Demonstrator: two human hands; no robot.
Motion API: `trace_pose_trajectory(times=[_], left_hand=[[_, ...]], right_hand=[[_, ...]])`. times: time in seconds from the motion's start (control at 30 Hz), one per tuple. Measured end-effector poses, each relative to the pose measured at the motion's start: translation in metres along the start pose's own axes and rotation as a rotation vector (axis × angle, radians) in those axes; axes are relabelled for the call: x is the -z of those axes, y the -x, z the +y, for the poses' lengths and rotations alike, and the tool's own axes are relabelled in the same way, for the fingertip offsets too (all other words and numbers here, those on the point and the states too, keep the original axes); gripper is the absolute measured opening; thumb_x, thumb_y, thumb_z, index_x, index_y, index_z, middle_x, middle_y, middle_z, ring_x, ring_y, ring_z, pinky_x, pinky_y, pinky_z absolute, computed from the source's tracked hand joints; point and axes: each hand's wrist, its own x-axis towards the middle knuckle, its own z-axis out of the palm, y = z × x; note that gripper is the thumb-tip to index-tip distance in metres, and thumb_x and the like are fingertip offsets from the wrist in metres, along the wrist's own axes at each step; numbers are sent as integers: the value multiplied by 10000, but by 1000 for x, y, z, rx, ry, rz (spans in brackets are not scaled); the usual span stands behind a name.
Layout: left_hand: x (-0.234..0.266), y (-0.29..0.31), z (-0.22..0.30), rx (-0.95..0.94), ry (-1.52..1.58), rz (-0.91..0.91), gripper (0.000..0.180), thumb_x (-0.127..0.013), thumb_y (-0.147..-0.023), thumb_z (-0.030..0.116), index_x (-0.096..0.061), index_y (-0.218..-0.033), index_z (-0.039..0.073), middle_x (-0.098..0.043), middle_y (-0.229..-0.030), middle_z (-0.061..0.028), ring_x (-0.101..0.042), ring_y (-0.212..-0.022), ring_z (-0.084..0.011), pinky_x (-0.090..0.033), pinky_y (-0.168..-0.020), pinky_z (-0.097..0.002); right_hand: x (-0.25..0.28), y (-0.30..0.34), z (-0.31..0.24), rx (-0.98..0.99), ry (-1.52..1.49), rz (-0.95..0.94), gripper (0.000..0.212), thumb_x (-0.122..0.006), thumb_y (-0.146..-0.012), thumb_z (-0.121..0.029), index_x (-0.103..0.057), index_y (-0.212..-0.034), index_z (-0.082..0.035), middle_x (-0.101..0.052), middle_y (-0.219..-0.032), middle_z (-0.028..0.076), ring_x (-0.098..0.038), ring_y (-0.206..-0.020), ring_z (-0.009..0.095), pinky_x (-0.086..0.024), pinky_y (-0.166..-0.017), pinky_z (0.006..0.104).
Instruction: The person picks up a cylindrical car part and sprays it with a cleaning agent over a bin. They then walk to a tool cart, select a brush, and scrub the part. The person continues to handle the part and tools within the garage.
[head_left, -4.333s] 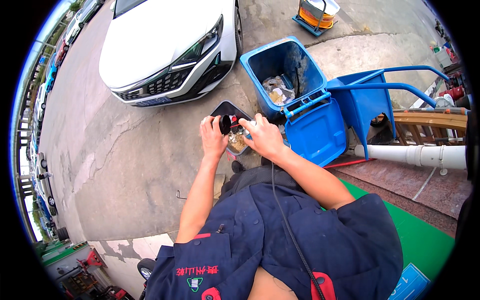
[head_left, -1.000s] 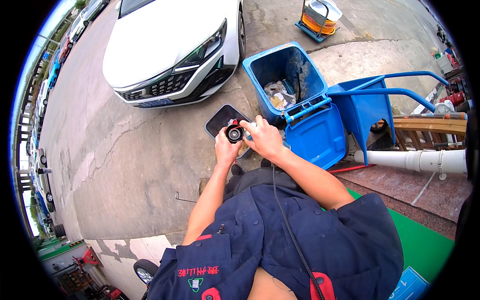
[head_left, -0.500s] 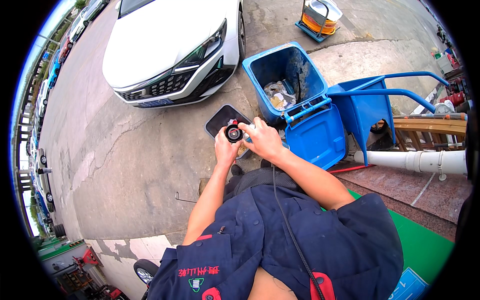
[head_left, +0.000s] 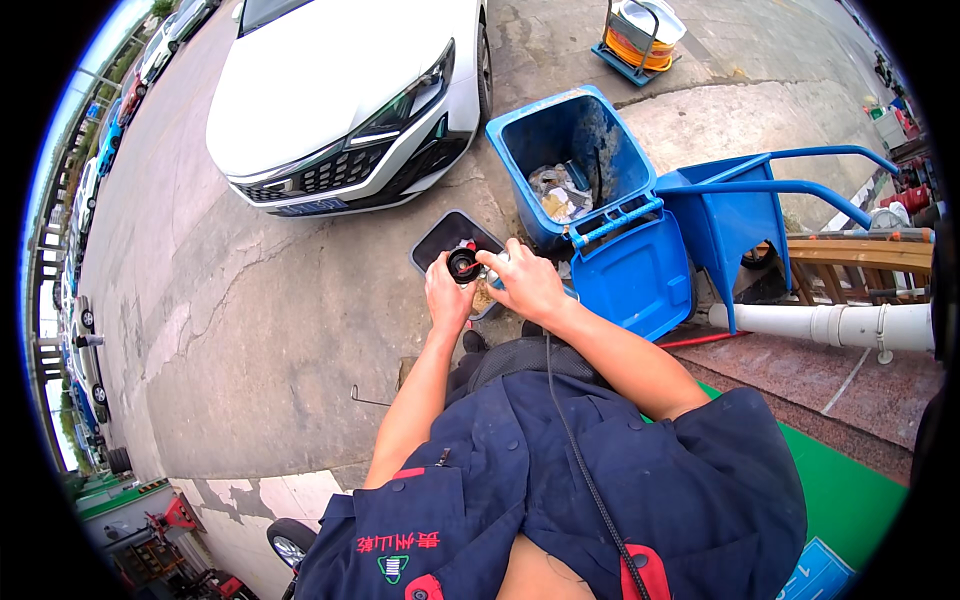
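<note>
From where I stand, the left hand [head_left: 445, 290] has its fingers curled around the side of a black round part [head_left: 462, 265], held up over the near end of a dark grey bin [head_left: 428, 240] on the ground [head_left: 270, 350]. The part's ringed, hollow face turns upward toward the person's head, so its axis runs roughly along the line of sight and I cannot tell its depth. Just beside it, the right hand [head_left: 530, 283] is grasping something whitish [head_left: 497, 262], mostly hidden by the fingers; which way its length runs I can't make out. A thin red tube [head_left: 474, 267] points leftward from that hand to the black face. Beyond stands a blue bin [head_left: 522, 190], its lid [head_left: 632, 270] hanging open, near a blue wheelbarrow [head_left: 725, 220].
</note>
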Motion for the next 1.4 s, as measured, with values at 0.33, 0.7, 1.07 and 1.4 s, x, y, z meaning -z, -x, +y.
trace_pose_trajectory(times=[0.33,0.7,1.07,1.4], left_hand=[[4,-4,-2,-53,-32,56,799,-877,-771,105,-495,-1464,-3,-587,-1434,-209,-510,-1407,-404,-412,-1184,-497],[8,1,-6,-153,-146,81,869,-880,-717,35,-473,-1484,3,-545,-1482,-210,-464,-1456,-414,-380,-1231,-505],[16,2,-2,-202,-200,130,863,-866,-705,36,-481,-1476,10,-547,-1470,-202,-463,-1453,-411,-378,-1238,-507],[18,3,3,-177,-203,162,792,-883,-709,78,-536,-1418,11,-576,-1424,-194,-494,-1409,-397,-407,-1214,-492]], right_hand=[[-3,1,1,15,9,-24,576,-829,-826,-263,-644,-1370,-234,-583,-1070,150,-681,-1028,340,-604,-759,459],[-7,2,1,24,34,-42,584,-831,-829,-269,-637,-1378,-234,-588,-1088,153,-678,-1052,336,-605,-771,453],[-3,2,-1,16,62,-42,586,-862,-794,-244,-638,-1335,-225,-613,-1111,152,-688,-1032,347,-615,-776,451],[-4,3,0,-15,96,-60,618,-860,-810,-259,-617,-1378,-233,-608,-1128,162,-692,-1031,346,-617,-765,447]])
